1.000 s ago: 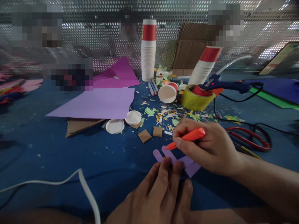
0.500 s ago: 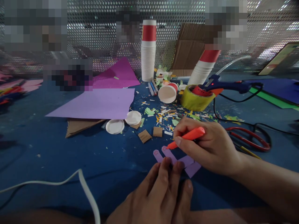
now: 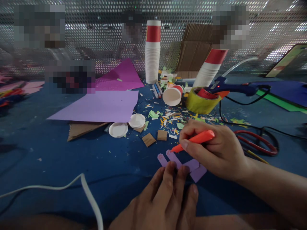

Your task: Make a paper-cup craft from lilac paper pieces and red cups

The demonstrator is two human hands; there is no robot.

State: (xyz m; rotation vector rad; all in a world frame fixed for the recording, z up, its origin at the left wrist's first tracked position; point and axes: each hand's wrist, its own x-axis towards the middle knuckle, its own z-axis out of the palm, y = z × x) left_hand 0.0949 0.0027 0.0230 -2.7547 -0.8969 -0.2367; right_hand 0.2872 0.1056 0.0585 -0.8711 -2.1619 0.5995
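Pinning the thin purple paper cutout (image 3: 189, 167) flat on the blue worktop (image 3: 72, 153), the left hand (image 3: 165, 198) keeps fingers pressed together; right hand (image 3: 213, 150) pinches an orange marker (image 3: 194, 140). Paper looks light, floppy, easily shifted.

pen: orange marker (image 3: 195, 140), tilted, tip down on the paper
paper: small lilac cutout (image 3: 189, 166), flat on blue bench
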